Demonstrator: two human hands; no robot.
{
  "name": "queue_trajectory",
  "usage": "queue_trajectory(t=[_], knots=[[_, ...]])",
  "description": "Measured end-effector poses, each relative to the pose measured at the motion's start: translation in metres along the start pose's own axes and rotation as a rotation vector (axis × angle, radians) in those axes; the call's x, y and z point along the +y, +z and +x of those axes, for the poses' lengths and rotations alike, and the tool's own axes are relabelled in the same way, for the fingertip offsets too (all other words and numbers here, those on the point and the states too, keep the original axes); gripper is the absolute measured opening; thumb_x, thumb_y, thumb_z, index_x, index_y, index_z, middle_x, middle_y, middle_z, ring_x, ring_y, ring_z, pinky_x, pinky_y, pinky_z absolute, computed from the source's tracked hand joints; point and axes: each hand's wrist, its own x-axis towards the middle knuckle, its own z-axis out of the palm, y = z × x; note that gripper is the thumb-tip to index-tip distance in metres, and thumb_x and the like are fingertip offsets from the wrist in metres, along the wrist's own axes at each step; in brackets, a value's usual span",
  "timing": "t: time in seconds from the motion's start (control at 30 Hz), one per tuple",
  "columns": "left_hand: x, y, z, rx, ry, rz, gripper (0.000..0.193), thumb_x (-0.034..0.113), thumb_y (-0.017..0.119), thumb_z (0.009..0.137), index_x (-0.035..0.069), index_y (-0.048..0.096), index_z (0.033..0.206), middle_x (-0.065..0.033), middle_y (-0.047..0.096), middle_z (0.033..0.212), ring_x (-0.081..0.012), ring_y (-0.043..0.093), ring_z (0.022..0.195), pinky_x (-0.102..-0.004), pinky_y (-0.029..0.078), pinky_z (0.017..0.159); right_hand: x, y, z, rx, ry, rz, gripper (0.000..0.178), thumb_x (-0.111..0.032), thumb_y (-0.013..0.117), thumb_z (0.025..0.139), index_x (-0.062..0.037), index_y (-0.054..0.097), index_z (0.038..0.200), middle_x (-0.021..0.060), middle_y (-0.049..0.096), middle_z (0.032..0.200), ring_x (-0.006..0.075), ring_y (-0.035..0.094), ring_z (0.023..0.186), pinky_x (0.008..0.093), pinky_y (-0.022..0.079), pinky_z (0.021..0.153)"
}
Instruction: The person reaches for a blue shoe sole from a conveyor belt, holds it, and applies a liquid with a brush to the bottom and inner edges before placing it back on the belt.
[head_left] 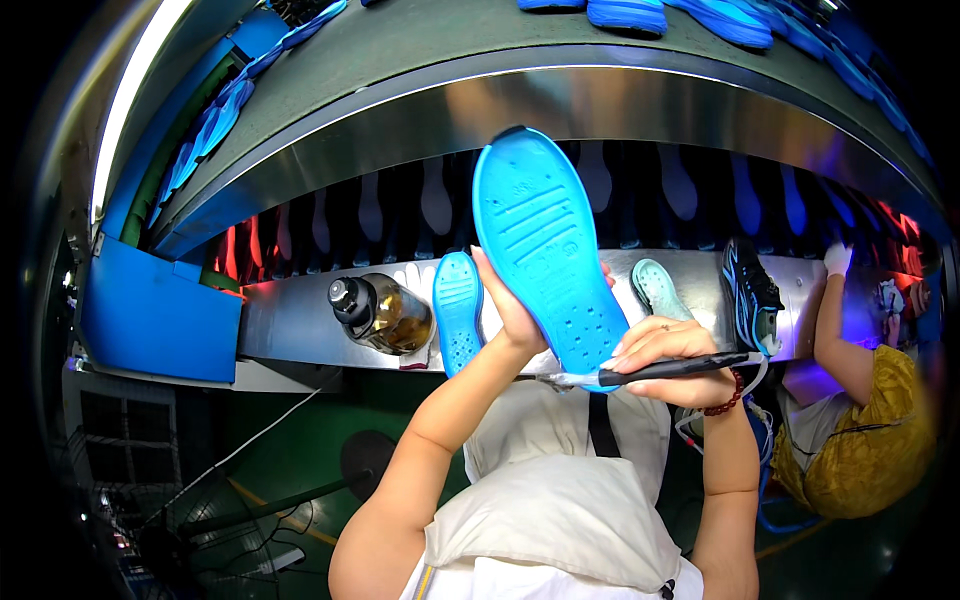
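A bright blue shoe sole is held up in front of me, its recessed, patterned face turned toward me. My left hand is closed around its left edge, the fingers partly hidden behind it. My right hand grips a slim tool with a black handle and a thin, pale tip; its kind is unclear. That tip lies across the sole's heel end, and the right fingertips touch the heel's right edge. Another blue sole rests on the metal ledge beside my left hand. Beyond my right hand lies a pale green sole.
A bottle of amber liquid stands at the ledge's left. A black-and-blue sports shoe sits to the right. Above is a green belt carrying blue soles. Dark soles hang or stand beneath it. A co-worker reaches in at far right.
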Motion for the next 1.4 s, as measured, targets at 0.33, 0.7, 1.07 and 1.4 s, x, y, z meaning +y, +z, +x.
queue_trajectory(t=[0.33, 0.7, 1.07, 1.4], knots=[[0.027, 0.017, 0.005, 0.008, 0.077, -0.022, 0.107, 0.086, 0.008, 0.064, 0.0, 0.042, 0.118, -0.0239, 0.056, 0.096, -0.0343, 0.058, 0.084, -0.0453, 0.049, 0.075, 0.007, -0.005, -0.016, 0.133, 0.073, -0.009, 0.023, 0.002, 0.07, 0.065, 0.0001, 0.065, 0.087, 0.0097, 0.065, 0.089, 0.0206, 0.06, 0.087, 0.0298, 0.047, 0.078], [0.036, 0.028, 0.005, -0.061, 0.093, 0.026, 0.103, 0.082, 0.016, 0.068, 0.002, 0.027, 0.132, -0.0228, 0.047, 0.118, -0.0355, 0.052, 0.104, -0.0467, 0.042, 0.088, 0.019, -0.002, -0.017, 0.274, 0.169, 0.441, 0.02, 0.001, 0.063, 0.074, 0.0039, 0.061, 0.094, 0.0191, 0.06, 0.101, 0.0213, 0.058, 0.092, 0.0306, 0.045, 0.084], [0.027, -0.002, -0.021, -0.217, -0.184, -0.015, 0.053, 0.029, 0.046, 0.086, -0.001, 0.035, 0.128, -0.0174, 0.05, 0.119, -0.0247, 0.052, 0.107, -0.035, 0.041, 0.093, -0.021, -0.005, 0.0, -0.106, 0.179, 0.038, 0.022, 0.004, 0.067, 0.069, 0.0012, 0.064, 0.091, 0.0157, 0.064, 0.094, 0.0208, 0.064, 0.086, 0.0282, 0.05, 0.076], [0.044, 0.016, -0.013, -0.07, -0.765, 0.479, 0.061, 0.036, 0.054, 0.08, 0.0, 0.039, 0.127, -0.0179, 0.05, 0.118, -0.0244, 0.053, 0.102, -0.033, 0.044, 0.086, -0.034, -0.02, 0.002, -0.318, 0.083, -0.115, 0.024, 0.003, 0.069, 0.067, -0.0014, 0.065, 0.09, 0.0157, 0.064, 0.094, 0.0249, 0.063, 0.091, 0.0317, 0.05, 0.081]])
